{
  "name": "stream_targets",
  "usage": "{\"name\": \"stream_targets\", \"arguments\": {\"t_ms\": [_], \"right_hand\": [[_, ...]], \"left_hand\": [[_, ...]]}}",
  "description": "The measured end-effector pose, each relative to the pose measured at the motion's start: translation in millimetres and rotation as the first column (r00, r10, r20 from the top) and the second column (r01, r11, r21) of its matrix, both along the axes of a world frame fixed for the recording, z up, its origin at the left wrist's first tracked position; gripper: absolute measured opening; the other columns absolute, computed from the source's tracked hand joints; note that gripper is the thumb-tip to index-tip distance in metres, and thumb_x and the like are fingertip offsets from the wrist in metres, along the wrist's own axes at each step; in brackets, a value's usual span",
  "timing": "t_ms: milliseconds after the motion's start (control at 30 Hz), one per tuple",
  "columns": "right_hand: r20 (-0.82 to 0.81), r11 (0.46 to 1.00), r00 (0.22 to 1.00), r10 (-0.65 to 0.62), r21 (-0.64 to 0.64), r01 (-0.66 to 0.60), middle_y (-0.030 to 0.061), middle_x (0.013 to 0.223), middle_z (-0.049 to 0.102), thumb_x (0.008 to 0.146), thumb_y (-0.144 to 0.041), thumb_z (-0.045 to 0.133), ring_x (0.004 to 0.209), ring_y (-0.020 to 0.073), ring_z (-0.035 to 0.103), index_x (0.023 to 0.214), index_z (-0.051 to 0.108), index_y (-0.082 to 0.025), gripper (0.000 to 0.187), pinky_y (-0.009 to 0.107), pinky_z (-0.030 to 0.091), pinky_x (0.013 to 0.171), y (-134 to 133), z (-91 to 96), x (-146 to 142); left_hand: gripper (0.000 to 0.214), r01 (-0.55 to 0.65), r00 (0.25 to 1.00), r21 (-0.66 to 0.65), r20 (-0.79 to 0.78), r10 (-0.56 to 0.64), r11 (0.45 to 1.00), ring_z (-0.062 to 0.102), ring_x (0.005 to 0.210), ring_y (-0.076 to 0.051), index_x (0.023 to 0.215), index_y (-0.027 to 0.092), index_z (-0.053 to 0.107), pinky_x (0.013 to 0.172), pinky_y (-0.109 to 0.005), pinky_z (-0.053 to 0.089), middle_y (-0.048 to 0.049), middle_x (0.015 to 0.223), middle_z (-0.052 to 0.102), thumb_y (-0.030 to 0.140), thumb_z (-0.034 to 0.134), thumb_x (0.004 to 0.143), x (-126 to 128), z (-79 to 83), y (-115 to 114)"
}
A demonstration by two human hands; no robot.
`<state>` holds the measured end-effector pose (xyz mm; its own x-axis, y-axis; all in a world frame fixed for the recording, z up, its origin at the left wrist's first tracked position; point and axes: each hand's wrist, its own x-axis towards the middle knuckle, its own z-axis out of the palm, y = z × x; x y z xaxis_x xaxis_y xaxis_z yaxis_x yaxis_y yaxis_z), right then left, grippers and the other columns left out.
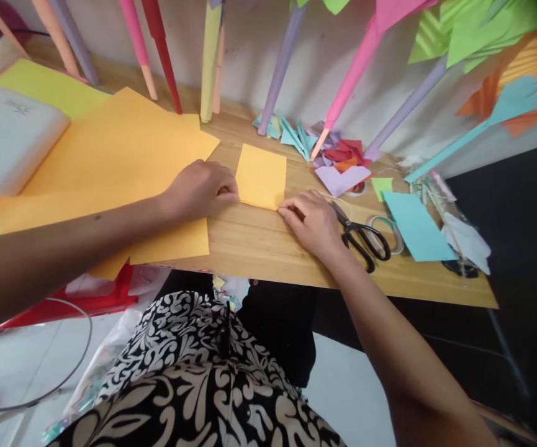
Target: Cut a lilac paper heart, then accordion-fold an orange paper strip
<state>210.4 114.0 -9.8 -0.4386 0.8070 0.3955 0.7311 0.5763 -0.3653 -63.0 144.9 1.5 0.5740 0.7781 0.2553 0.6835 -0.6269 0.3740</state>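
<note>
A small yellow-orange sheet of paper [262, 176] lies on the wooden table [249, 239] between my two hands. My left hand [205, 189] is closed, its fingertips at the sheet's near left corner. With thumb and fingers pinched together, my right hand [312, 218] grips the near right corner. The sheet's near edge looks folded or slightly raised. Larger yellow-orange sheets [110, 149] spread under and beyond my left forearm. Black-handled scissors [361, 236] lie just right of my right hand, partly behind it.
A roll of tape [387, 234] and a light blue paper [417, 226] sit to the right. Folded paper scraps [342, 161] pile near the wall. Paper flowers on rolled stems [282, 68] lean along the back. A white box-like device [12, 139] rests on the sheets at left.
</note>
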Motion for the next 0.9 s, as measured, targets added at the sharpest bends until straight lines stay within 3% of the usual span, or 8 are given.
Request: {"name": "stream_targets", "arguments": {"t_ms": [233,700,800,900], "right_hand": [[0.002,0.986,0.999,-0.040,-0.163,0.040,0.0024,0.078,0.066,0.093,-0.033,0.053,0.079,0.0209,0.058,0.076,0.058,-0.023,0.021,0.036,0.042,0.076,-0.5,9.6,-4.9],[0.087,0.945,0.976,-0.200,-0.246,0.215,0.0017,0.074,0.065,0.084,-0.027,0.064,0.071,0.0176,0.057,0.070,0.055,-0.022,0.017,0.031,0.039,0.067,3.6,16.6,-14.4],[0.082,0.940,0.975,-0.207,-0.259,0.222,0.0033,0.084,0.068,0.084,-0.026,0.065,0.075,0.0182,0.060,0.086,0.063,-0.021,0.005,0.031,0.042,0.068,2.4,17.1,-15.2],[0.139,0.974,0.979,-0.146,-0.151,0.167,0.0072,0.104,0.069,0.090,-0.024,0.061,0.093,0.0217,0.061,0.113,0.065,-0.021,0.024,0.034,0.044,0.078,-2.7,17.3,-18.0]], "left_hand": [[0.027,-0.079,0.997,-0.121,-0.003,0.079,0.990,0.062,0.075,-0.017,0.075,0.019,0.069,0.069,-0.026,0.041,-0.0025,0.079,0.070,0.035,0.050,0.085,3.5,5.2,-1.9],[0.023,-0.126,0.990,-0.170,-0.083,0.114,0.977,0.052,0.062,-0.013,0.069,0.017,0.063,0.062,-0.024,0.037,-0.0001,0.069,0.064,0.036,0.053,0.079,6.4,9.5,6.2],[0.024,-0.109,0.991,-0.172,-0.099,0.093,0.979,0.054,0.062,-0.012,0.073,0.017,0.065,0.062,-0.023,0.037,0.0012,0.068,0.063,0.036,0.053,0.081,7.3,10.9,8.8],[0.020,-0.163,0.976,-0.189,-0.176,0.130,0.968,0.055,0.065,-0.014,0.084,0.018,0.069,0.063,-0.025,0.037,0.0012,0.072,0.064,0.033,0.056,0.082,10.6,15.9,6.8]]}}
